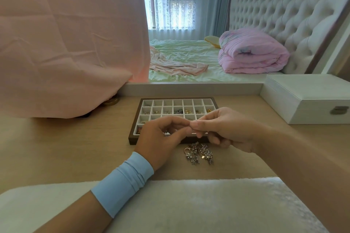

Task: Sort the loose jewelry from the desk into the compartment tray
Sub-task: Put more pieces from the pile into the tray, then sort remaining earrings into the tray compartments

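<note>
Loose jewelry (198,153) heaped on a pale wood-grain desk (56,147), just in front of the near edge of the compartment tray (210,102): a tangle of small silvery charms and pale beads, one rose-gold ring at the left of the heap. Tray rectangular, dark brown frame, off-white lining divided into small square cells in a grid. Back row bare; second row holding small dark, silver and gold pieces in several cells; nearer rows partly hidden behind the hands.

Left hand (161,138) reaching in from lower left, palm turned inward, a smooth light-blue fabric cuff (123,181) bunched around the wrist. Right hand (223,130) reaching in from the right, forearm bare. Both raised above the near edge of the tray, fingertips meeting at the centre. Thumb and forefinger of each pressed together around something very small and hard to make out; remaining fingers loosely curled.

A soft white pad (189,204) with a faint sheen along the near edge of the desk. A white lidded box (303,100) with a metal clasp at far right. Draped pink cloth (66,43) with creases at far left. Beyond, a bed (180,56) with pale green sheets and a folded pink quilt (251,53).
</note>
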Motion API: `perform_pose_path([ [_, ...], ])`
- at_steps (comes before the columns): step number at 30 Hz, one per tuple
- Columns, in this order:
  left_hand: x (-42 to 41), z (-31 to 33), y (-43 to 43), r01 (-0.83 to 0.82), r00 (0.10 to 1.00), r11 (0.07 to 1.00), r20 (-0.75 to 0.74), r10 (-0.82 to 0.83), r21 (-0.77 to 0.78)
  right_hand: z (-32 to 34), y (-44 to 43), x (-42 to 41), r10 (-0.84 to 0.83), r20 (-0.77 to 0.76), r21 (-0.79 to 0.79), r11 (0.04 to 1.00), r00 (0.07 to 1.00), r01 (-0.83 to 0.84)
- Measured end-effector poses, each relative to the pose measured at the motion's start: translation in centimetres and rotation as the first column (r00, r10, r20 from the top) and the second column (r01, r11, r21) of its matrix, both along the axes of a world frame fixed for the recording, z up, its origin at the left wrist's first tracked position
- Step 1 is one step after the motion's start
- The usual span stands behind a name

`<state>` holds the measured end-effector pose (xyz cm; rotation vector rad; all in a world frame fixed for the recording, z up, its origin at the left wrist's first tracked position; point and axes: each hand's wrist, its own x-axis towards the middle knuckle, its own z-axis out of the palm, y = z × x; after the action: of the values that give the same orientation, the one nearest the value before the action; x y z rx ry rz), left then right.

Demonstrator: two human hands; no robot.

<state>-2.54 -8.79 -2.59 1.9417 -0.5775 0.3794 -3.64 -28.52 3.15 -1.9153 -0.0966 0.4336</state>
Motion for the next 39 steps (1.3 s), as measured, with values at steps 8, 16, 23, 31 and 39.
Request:
perform_pose_path([
  [8, 0.4, 0.3, 0.1, -0.054, 0.994, 0.99, -0.097, 0.041, -0.134, -0.2, 0.7, 0.3, -0.058, 0.151, 0.037, 0.998, 0.987, 0.053],
  [16, 0.6, 0.4, 0.3, -0.096, 0.992, 0.988, -0.09, 0.085, -0.125, -0.7, 1.9, 0.0, -0.052, 0.475, -0.044, 0.996, 0.878, 0.083],
  [23, 2.1, 3.4, 1.1, -0.12, 0.968, 0.958, -0.246, 0.055, -0.26, -0.1, 3.6, 2.9, -0.066, 0.642, -0.164, 0.961, 0.764, 0.221],
  [31, 6.7, 5.5, 3.4, -0.199, 0.912, 0.947, -0.402, 0.085, -0.252, 2.2, 6.3, 8.9, -0.021, 0.697, -0.269, 0.919, 0.717, 0.289],
  [39, 12.1, 1.5, 6.6, -0.318, 0.939, 0.903, -0.037, 0.342, 0.289, 1.6, 7.4, 14.9, 0.221, 0.545, -0.574, 0.801, 0.809, 0.168],
])
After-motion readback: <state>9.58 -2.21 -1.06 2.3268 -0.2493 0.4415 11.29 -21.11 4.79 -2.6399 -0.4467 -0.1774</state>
